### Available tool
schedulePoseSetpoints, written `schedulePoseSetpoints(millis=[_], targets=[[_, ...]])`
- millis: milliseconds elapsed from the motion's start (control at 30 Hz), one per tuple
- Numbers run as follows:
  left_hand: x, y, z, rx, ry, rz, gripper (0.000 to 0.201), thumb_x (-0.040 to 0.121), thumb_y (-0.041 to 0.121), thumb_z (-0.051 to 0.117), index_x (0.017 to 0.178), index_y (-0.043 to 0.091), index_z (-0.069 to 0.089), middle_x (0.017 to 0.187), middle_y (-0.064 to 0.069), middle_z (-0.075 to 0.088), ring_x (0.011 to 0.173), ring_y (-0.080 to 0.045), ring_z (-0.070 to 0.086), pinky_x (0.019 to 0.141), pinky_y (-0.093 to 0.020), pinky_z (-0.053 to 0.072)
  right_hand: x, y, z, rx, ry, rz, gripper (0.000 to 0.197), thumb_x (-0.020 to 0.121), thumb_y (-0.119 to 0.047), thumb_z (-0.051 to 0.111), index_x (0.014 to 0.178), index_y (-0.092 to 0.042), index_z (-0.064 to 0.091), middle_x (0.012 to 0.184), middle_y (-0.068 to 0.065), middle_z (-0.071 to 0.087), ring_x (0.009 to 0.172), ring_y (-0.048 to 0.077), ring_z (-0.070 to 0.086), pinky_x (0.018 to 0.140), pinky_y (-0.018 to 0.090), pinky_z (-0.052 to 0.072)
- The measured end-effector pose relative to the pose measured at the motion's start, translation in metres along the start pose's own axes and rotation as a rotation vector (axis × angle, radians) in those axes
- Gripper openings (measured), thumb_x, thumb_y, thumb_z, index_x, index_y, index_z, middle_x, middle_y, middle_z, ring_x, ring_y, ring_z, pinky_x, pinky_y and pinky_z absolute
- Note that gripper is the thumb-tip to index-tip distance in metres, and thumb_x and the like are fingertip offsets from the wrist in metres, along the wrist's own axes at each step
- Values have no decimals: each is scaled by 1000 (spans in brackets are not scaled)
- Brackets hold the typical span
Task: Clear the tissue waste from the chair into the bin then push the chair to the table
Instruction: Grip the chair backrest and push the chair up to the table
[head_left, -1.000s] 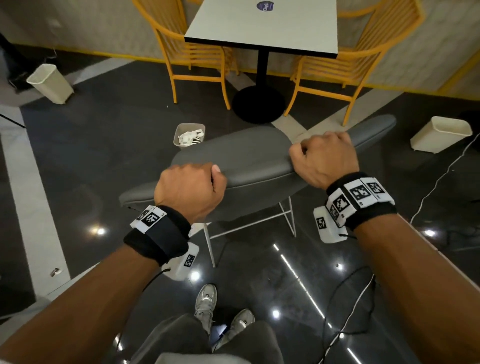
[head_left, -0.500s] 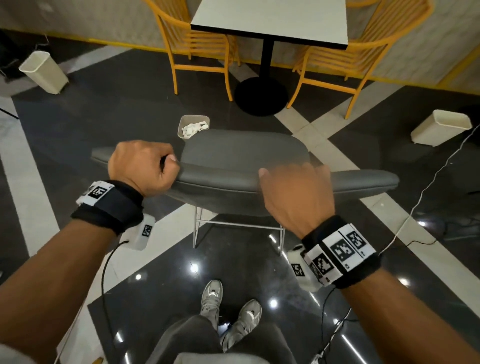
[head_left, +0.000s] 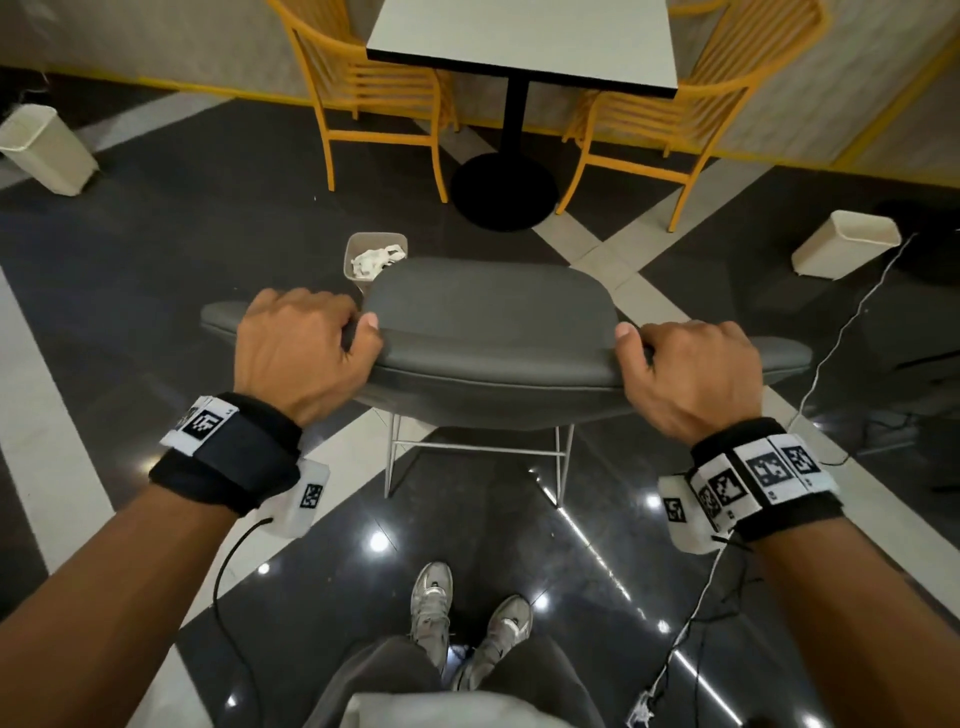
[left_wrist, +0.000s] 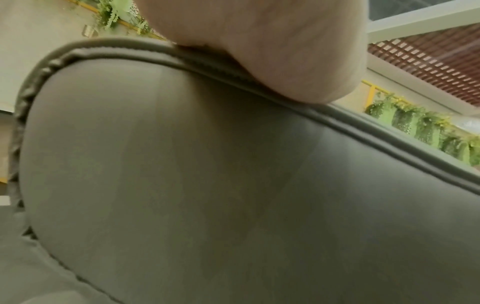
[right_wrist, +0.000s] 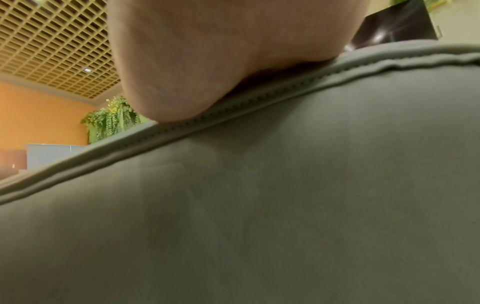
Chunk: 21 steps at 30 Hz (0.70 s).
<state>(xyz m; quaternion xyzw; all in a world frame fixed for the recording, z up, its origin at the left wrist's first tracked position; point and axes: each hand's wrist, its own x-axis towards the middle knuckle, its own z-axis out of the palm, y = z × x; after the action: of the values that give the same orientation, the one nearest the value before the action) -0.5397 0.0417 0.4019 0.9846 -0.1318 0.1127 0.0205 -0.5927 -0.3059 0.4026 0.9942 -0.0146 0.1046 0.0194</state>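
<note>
A grey padded chair (head_left: 488, 322) on thin white legs stands in front of me, its back towards me and its bare seat facing the white table (head_left: 524, 41). My left hand (head_left: 306, 348) grips the left end of the backrest top, and my right hand (head_left: 685, 369) grips the right end. Just beyond the chair's left front sits a small beige bin (head_left: 375, 255) holding crumpled white tissue (head_left: 376, 257). Both wrist views are filled by the grey backrest (left_wrist: 233, 185) (right_wrist: 285, 195) with the heel of a hand (left_wrist: 259, 47) (right_wrist: 207, 51) pressed on its piped edge.
Two yellow chairs (head_left: 374, 98) (head_left: 670, 119) flank the table's black pedestal base (head_left: 503, 189). Beige bins stand at the far left (head_left: 47, 148) and far right (head_left: 844, 244). Cables (head_left: 841, 332) trail over the glossy dark floor on the right. My shoes (head_left: 467, 613) are just behind the chair.
The chair has swung round until its back is square to me and faces the table. Both hands kept their grip and now sit level at either end of the backrest.
</note>
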Motion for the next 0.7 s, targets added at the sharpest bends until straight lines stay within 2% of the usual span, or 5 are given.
schedulePoseSetpoints(millis=[167,300,433,567,700], targets=[[10,1,1,-22,18,0,35,82,33,38,61,10,56,56,-8,54,55,-31,50,57,-34,31,5,0,2,-30,21,43,61,99,-46,28,56,-15,59,51,4,54,51,26,51,72,38,45],[20,1,1,-41,30,11,33,77,29,40,59,9,58,53,-7,52,51,-30,49,57,-29,23,15,3,4,-8,30,48,53,96,-42,33,55,-17,56,51,1,52,48,23,47,67,35,42],[36,0,7,-46,20,1,32,76,29,40,59,10,59,52,-5,52,53,-28,48,57,-30,26,29,5,6,10,59,68,48,94,-40,36,55,-17,52,51,0,51,48,23,44,63,33,37],[55,-8,11,-65,54,-18,31,75,28,41,58,10,59,51,-6,51,52,-23,37,57,-29,24,46,0,9,28,57,70,48,93,-39,36,52,-18,48,48,-1,47,45,21,43,61,31,36],[77,-12,15,-87,52,-10,34,75,28,39,59,8,61,52,-8,53,50,-30,47,55,-33,34,68,-2,12,30,37,90,48,92,-40,33,52,-18,48,47,-1,47,46,22,44,60,31,38]])
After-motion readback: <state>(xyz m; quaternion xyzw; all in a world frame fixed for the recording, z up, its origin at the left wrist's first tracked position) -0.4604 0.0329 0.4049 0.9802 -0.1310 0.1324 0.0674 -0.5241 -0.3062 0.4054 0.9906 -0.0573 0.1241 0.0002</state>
